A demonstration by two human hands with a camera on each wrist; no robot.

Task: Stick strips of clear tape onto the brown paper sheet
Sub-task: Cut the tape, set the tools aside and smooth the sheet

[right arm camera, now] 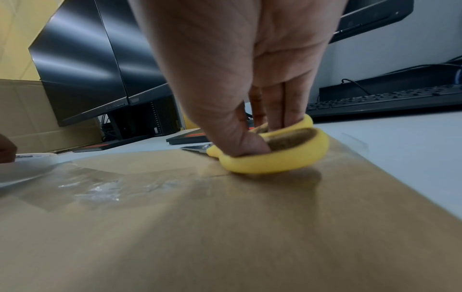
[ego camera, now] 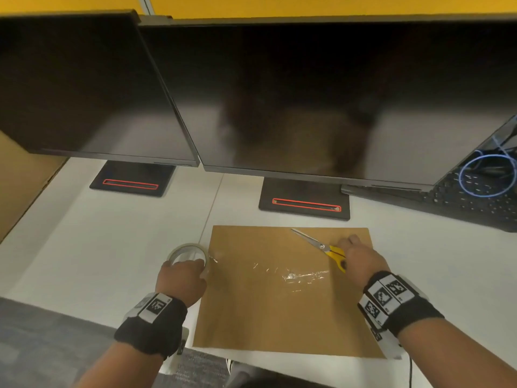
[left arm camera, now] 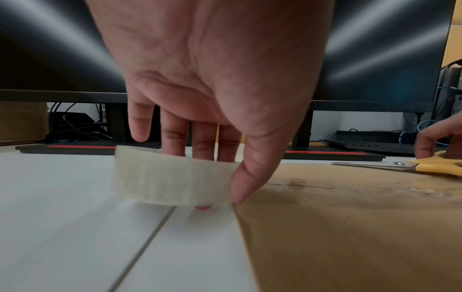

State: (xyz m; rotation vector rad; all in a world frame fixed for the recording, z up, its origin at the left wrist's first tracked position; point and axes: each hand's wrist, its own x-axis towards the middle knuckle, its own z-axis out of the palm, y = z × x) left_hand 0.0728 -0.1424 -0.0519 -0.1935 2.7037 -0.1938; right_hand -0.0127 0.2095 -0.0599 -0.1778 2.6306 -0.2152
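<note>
A brown paper sheet (ego camera: 279, 317) lies flat on the white desk, with a wrinkled strip of clear tape (ego camera: 296, 275) stuck across its middle. The strip runs left to the tape roll (ego camera: 186, 253), which sits just off the sheet's left edge. My left hand (ego camera: 183, 278) grips the roll (left arm camera: 172, 185), thumb on the near side and fingers behind it. My right hand (ego camera: 361, 259) holds the yellow-handled scissors (ego camera: 321, 246) lying on the sheet's upper right part, thumb in one loop (right arm camera: 282, 156) and fingers in the other. The blades are closed and point up-left.
Two dark monitors (ego camera: 279, 93) on black stands (ego camera: 305, 201) stand behind the sheet. A black keyboard (ego camera: 461, 200) with a blue cable coil (ego camera: 486, 175) lies at the right. A cardboard box (ego camera: 22, 175) is at the left. The desk's front edge is near my wrists.
</note>
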